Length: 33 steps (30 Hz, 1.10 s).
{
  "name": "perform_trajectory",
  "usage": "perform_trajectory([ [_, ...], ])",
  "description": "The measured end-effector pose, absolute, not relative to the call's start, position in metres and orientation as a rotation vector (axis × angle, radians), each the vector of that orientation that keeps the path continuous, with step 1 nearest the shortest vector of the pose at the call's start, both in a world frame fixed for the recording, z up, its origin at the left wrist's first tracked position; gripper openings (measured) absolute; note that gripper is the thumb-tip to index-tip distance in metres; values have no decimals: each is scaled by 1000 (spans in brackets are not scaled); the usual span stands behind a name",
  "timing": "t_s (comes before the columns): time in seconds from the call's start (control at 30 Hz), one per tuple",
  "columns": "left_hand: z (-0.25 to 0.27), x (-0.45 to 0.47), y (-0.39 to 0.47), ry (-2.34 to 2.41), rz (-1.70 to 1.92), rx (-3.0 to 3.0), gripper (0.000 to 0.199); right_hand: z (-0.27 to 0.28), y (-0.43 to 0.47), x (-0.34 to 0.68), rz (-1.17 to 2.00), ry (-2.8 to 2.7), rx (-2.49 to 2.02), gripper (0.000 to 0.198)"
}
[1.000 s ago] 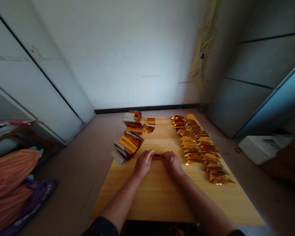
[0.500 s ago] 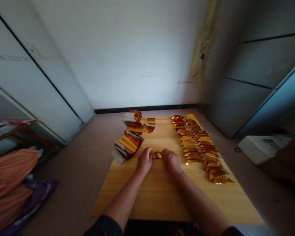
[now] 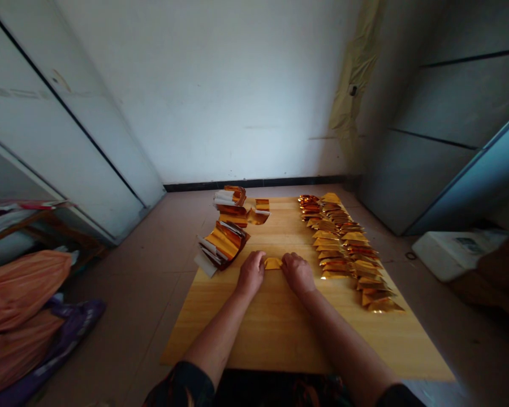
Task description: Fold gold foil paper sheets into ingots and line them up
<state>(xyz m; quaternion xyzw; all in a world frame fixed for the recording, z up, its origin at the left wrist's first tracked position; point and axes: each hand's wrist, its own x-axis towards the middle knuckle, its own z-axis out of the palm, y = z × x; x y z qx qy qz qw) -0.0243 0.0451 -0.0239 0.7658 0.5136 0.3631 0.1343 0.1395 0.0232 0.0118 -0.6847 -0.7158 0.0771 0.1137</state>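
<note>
Shifted flatter since earlier: foil piece [image 3: 274, 264], pinched between left hand [image 3: 252, 272] and right hand [image 3: 298, 273]. Apparently done: folded pieces [image 3: 326, 241]. Remaining: curled sheets [image 3: 225, 242].

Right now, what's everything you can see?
gold piece: one, gold, between hands
folded gold pieces: many, gold, table's right side
curved sheets: many, gold and white, table's far left
table: one, pale wood, centre
wall: one, white, ahead
covering: one, yellowish, on wall
pale panels: several, pale, left
grey panels: several, grey, right
floor: one, pinkish, around table
white box: one, white, floor right
ring: one, dark, beside box
brown shape: one, brown, far right
orange bundles: uncounted, orange, lower left
purple bag: one, purple, lower left
left hand: one, piece's left end
right hand: one, piece's right end
sleeves: two, dark, bottom edge
</note>
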Motion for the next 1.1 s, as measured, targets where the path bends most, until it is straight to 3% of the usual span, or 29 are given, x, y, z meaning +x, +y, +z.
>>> perform_trajectory([
  [0.6, -10, -23, 44, 1443, 549, 2614, 26, 10, 24, 140, 272, -2116, -1936, 21],
  [0.93, 3, -15, 38, 1608, 623, 2316, 5, 21, 31, 136, 428, -2026, -2104, 14],
  [1.1, 4, -13, 37, 1693, 583, 2274, 4, 19, 29, 131, 414, -1985, -2162, 22],
])
